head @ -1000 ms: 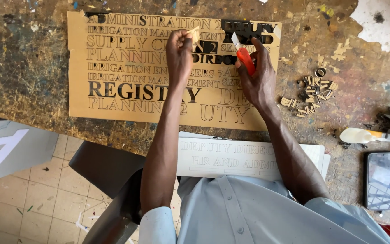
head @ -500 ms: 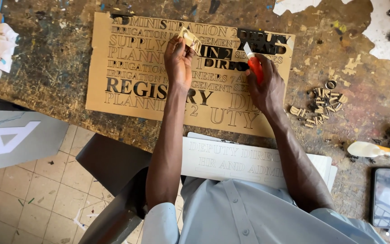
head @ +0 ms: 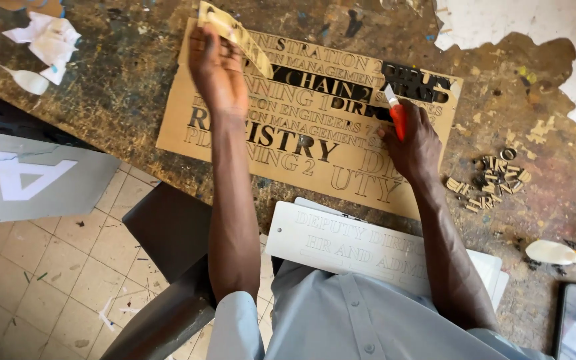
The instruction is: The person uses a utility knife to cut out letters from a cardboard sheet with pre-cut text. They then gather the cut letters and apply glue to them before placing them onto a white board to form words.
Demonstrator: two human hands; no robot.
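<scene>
The tan lettered sheet (head: 248,143) lies flat on the paint-stained workbench (head: 535,200), with some of its letters already stripped to black and others still covered by the tan masking layer. The left hand (head: 218,73) is raised at the sheet's upper left corner, fingers closed in a pinch on a peeled strip of masking (head: 238,30) that curls up and away from the surface; the lift appears intended to keep the strip from dropping back onto the lettering. The right hand (head: 416,143) rests its heel on the sheet near the right edge, which likely steadies the sheet and the blade alike. Its fingers are wrapped tightly round a red-handled craft knife (head: 395,112), the blade pointing up and left with its tip at the row of black characters. A small heap of cut-out letter scraps (head: 491,181) lies on the bench just right of the sheet, apart from it. Below the sheet, against the person's shirt, sits a white engraved plate (head: 355,250) on a stack of similar plates. Crumpled white paper (head: 45,37) lies at the bench's far left.
</scene>
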